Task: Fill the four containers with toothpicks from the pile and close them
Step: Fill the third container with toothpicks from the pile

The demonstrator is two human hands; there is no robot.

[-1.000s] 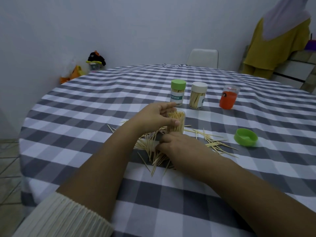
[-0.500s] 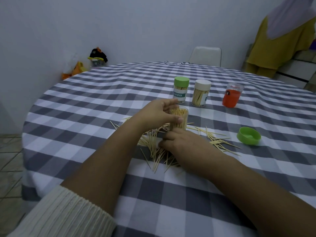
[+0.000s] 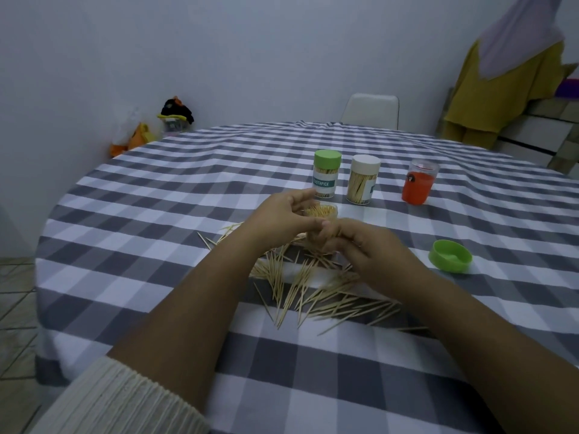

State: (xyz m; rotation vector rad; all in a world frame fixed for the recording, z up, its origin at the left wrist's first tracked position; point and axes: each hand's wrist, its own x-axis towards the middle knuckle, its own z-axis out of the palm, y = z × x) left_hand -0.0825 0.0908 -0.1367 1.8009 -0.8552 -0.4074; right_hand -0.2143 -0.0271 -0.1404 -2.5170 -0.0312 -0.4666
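Toothpicks [image 3: 313,289] lie in a loose scatter at centre frame on the checked counter [image 3: 156,233], fanning toward lower right. Just above the pile we see an open clear container [image 3: 321,214], packed with toothpicks standing on end. Our left hand [image 3: 279,219] curls round its left side, thumb and fingers gripping the wall. Our right hand [image 3: 372,249] has its fingers bent against the container's near right side; we cannot tell whether it pinches toothpicks or the container itself. Right of centre, a loose green lid [image 3: 451,256] sits upturned. Beyond the hands stand a green-capped container [image 3: 326,178] and a white-capped container [image 3: 363,180], both closed and filled, side by side. Further right an orange container [image 3: 419,186] stands apart. A white chair [image 3: 371,111] shows past the counter's far edge.
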